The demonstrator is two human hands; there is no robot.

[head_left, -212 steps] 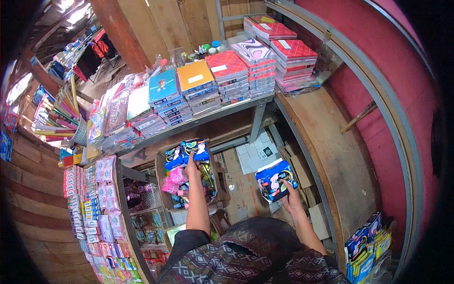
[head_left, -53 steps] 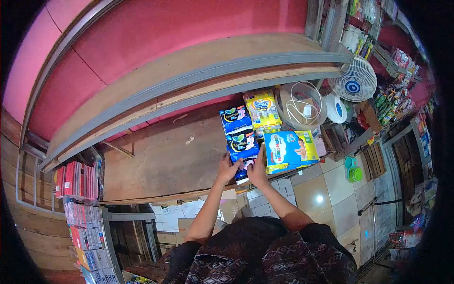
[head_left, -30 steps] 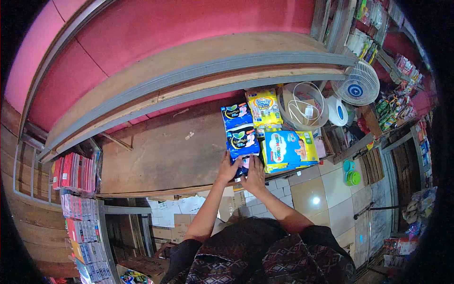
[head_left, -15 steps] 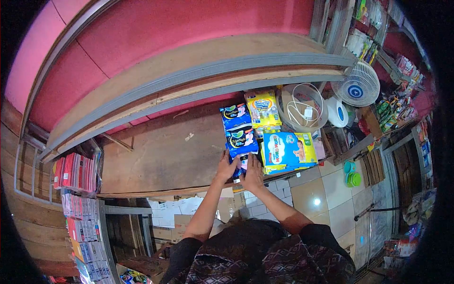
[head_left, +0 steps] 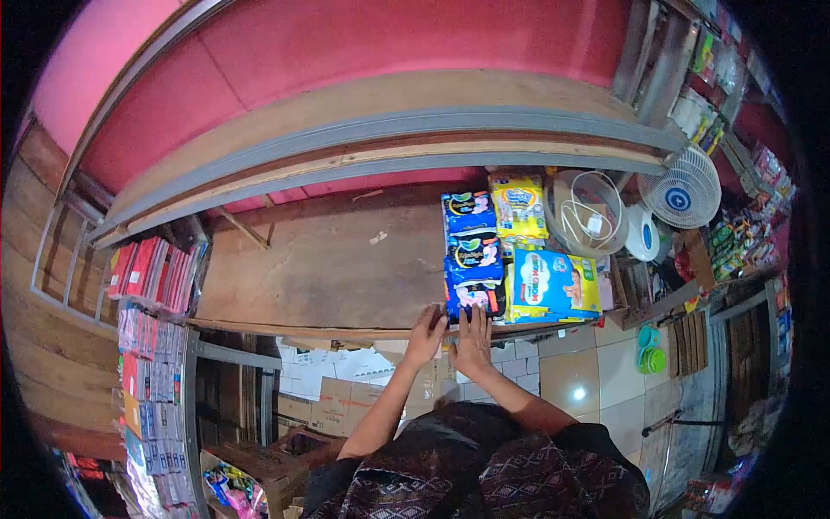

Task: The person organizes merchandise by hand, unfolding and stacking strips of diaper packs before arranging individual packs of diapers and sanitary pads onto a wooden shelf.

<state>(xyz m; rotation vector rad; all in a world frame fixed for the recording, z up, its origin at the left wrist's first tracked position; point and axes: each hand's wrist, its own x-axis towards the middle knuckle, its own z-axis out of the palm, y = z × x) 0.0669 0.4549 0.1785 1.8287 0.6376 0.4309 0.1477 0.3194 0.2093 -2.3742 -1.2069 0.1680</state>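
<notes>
Dark blue pad packs (head_left: 475, 257) stand in a row from back to front on the brown wooden shelf (head_left: 328, 259). At the front end of that row, the fingertips of my right hand (head_left: 471, 346) rest against the nearest pack, fingers spread. My left hand (head_left: 425, 333) is just left of it at the shelf's front edge, fingers apart and holding nothing. Right of the row lie a blue and yellow diaper pack (head_left: 555, 285) and, behind it, a yellow pack (head_left: 519, 206).
A round clear container (head_left: 584, 212) holds a white cable. Behind it on the right stands a white fan (head_left: 680, 197). Red books (head_left: 151, 275) are stacked at the left end. A grey metal beam (head_left: 380, 130) crosses above the shelf. Cardboard boxes (head_left: 346, 405) lie below.
My left hand has come away from the packs toward the shelf's front edge. My right hand stays at the front pack. The view has shifted, so the shelf goods appear farther right.
</notes>
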